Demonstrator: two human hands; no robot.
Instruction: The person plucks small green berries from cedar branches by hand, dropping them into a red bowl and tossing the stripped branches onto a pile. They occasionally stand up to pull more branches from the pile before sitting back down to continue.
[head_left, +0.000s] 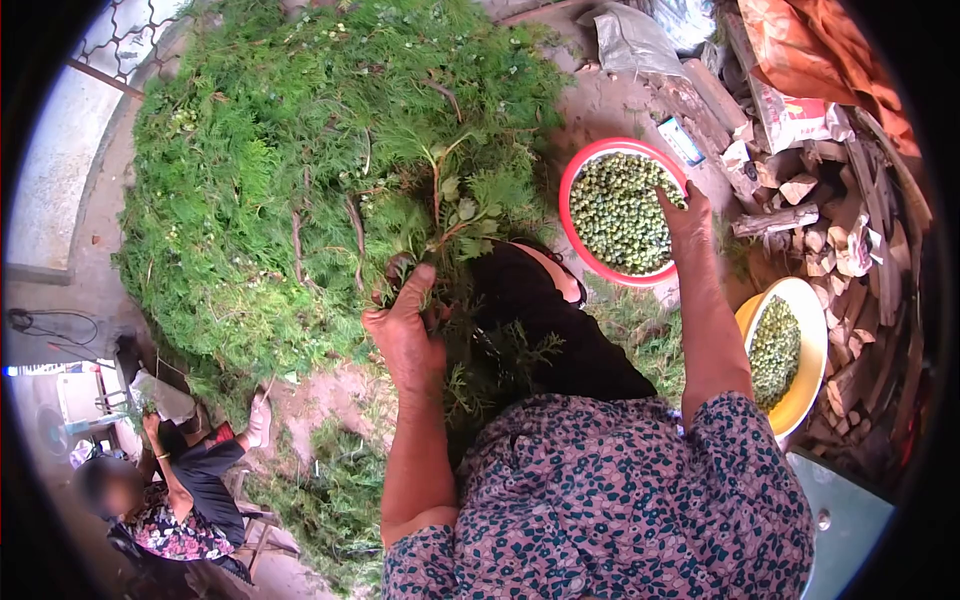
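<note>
My left hand [405, 325] is closed round a leafy green sprig [440, 240] with scale-like conifer foliage, in front of the large heap. Some of its fingers are hidden behind the greenery. My right hand [688, 218] is at the right rim of a red-edged basin [566, 205], its visible thumb and finger apart over the contents. Small round green cones or berries [620, 215] fill that basin. I cannot make out anything in the right hand.
A big heap of cut conifer branches [250, 190] covers the ground ahead. At right stand a yellow basin [812, 330] of green pieces and stacked firewood [850, 290]. Loose sprigs [330, 500] lie at lower left, near a seated person [190, 510].
</note>
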